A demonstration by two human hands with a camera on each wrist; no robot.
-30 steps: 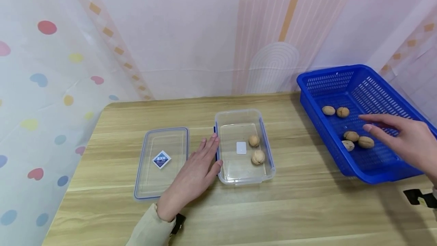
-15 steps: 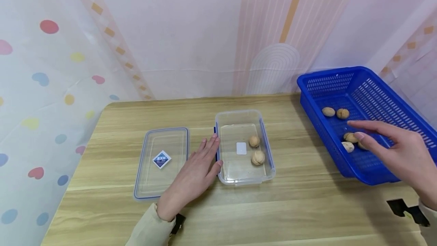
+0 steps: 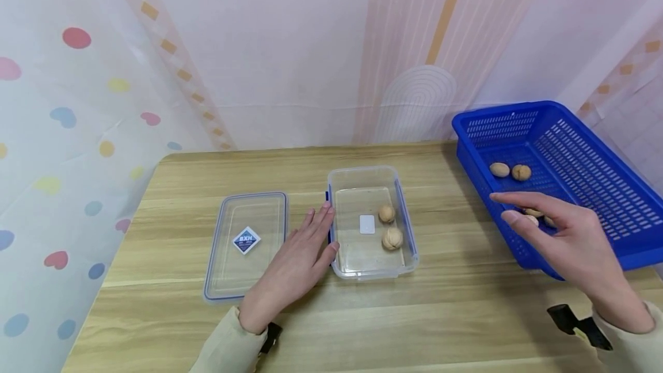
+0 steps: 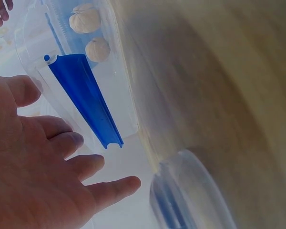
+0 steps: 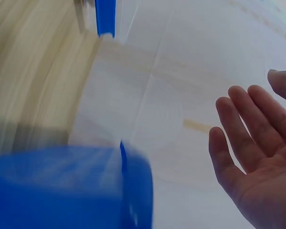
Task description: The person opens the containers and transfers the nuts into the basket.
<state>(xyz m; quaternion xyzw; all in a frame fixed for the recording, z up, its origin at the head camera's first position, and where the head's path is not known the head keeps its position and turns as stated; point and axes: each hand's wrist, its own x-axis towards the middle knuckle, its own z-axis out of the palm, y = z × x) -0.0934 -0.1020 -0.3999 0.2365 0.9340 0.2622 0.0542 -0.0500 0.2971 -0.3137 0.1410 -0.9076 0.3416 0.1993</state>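
Observation:
My left hand (image 3: 292,272) rests beside a clear plastic container (image 3: 357,255), fingers fairly straight, fingertips right at its left side. In the left wrist view a blue clip flap (image 4: 86,100) hangs along that side. Two walnuts (image 3: 392,239) lie in the container's right half. My right hand (image 3: 570,246) is over the left rim of a blue plastic basket (image 3: 585,143). Thumb and fingers stand apart with nothing between them, as the right wrist view shows of the fingers (image 5: 248,129). A walnut (image 3: 521,172) and a smoother oval nut (image 3: 499,170) lie in the basket; others are partly hidden behind the hand.
A clear lid (image 3: 220,246) with a blue seal and a BXH label lies flat left of the container. Everything stands on a wood-grain table (image 3: 435,315). A patterned cloth (image 3: 290,62) hangs behind the table's back edge.
My right hand has moved left from over the basket's middle to its left rim, covering more of the nearer nuts. The left hand, container and lid have kept their places.

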